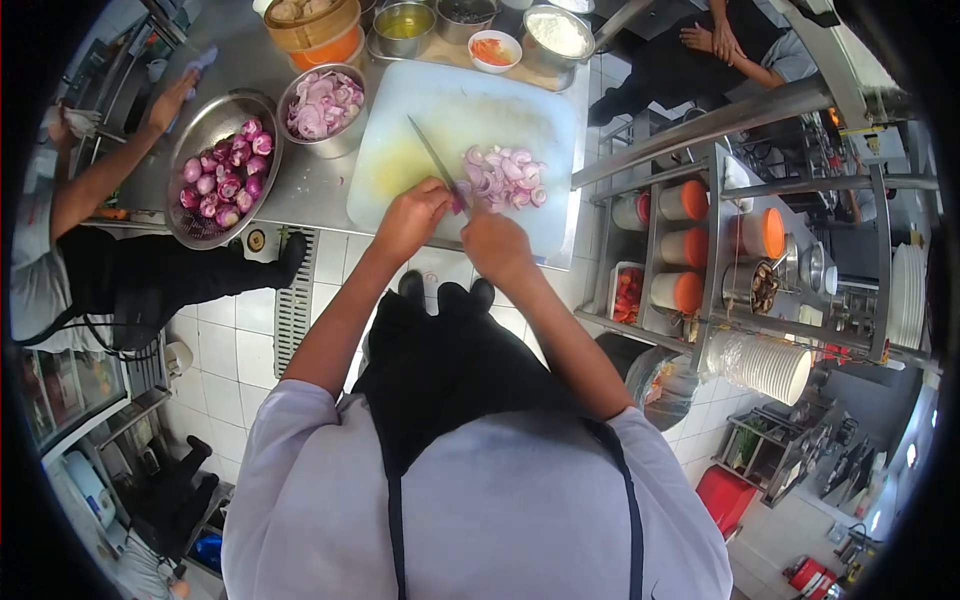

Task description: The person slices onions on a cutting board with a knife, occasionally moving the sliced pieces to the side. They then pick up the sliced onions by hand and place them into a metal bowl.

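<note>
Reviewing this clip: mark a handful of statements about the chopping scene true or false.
1. The left hand grips a knife over the white cutting board. True.
2. The sliced onions on the board lie on the left-hand side of the blade. False: they lie on its right, just beyond the right hand.
3. The large metal bowl holds whole peeled purple onions. True.
4. The smaller metal bowl next to the board is empty. False: it is full of cut purple onion pieces.
5. A stack of white plates sits on the cutting board. False: only onion slices and the knife are on it.
</note>
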`<control>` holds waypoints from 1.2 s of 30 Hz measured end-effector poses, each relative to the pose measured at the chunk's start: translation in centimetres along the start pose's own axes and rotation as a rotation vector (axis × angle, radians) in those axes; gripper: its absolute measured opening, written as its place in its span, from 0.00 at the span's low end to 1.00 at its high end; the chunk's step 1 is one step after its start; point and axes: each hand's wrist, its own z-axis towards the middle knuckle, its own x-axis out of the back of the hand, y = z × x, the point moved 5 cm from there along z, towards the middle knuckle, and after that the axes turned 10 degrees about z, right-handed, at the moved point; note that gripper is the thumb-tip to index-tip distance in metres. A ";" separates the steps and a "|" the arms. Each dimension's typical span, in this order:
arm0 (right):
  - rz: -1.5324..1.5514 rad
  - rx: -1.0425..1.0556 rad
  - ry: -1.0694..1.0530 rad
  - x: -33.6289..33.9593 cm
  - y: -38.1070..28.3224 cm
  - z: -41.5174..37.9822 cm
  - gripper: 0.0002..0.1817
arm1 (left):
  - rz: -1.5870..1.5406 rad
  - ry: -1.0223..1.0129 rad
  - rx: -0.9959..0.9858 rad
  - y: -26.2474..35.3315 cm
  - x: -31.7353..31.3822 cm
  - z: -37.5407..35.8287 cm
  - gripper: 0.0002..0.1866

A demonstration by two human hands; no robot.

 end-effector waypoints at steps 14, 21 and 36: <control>-0.004 0.107 0.060 -1.7 0.8 1.5 0.14 | 0.029 0.018 0.029 -0.6 -0.6 -0.6 0.05; -0.013 0.046 0.017 -0.4 0.0 0.2 0.14 | 0.009 0.036 0.025 -0.5 -0.4 -0.7 0.06; 0.077 0.030 -0.055 1.2 -0.7 0.1 0.18 | 0.010 0.043 0.046 -0.6 -0.6 -1.0 0.05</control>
